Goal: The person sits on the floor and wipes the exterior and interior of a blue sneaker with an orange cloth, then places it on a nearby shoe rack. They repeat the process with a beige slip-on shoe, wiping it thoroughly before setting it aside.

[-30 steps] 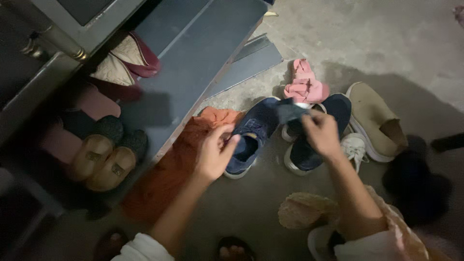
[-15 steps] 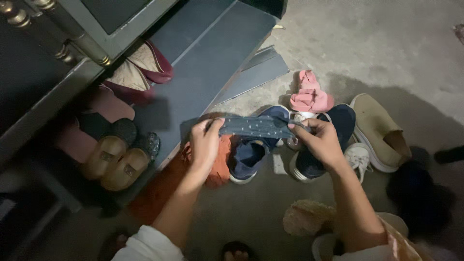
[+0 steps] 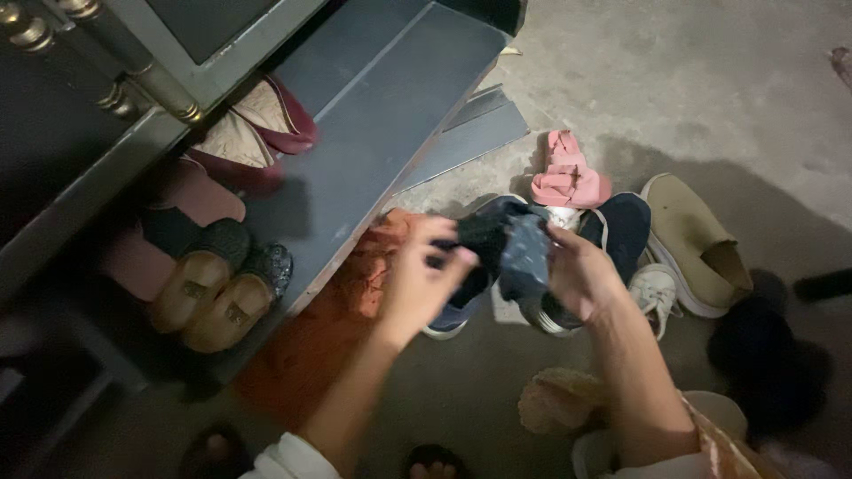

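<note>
Both hands pinch the dark sock [image 3: 519, 257], the left hand [image 3: 424, 282] at nine o'clock, the right hand [image 3: 577, 270] at three.

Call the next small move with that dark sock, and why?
Probably tuck the folded sock into the navy shoe just below: both hands, left hand and right hand, hold it bunched over that shoe's opening.

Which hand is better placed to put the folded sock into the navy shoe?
Probably right: the right hand grips the sock just above the shoe; the left hand touches only its edge.
</note>
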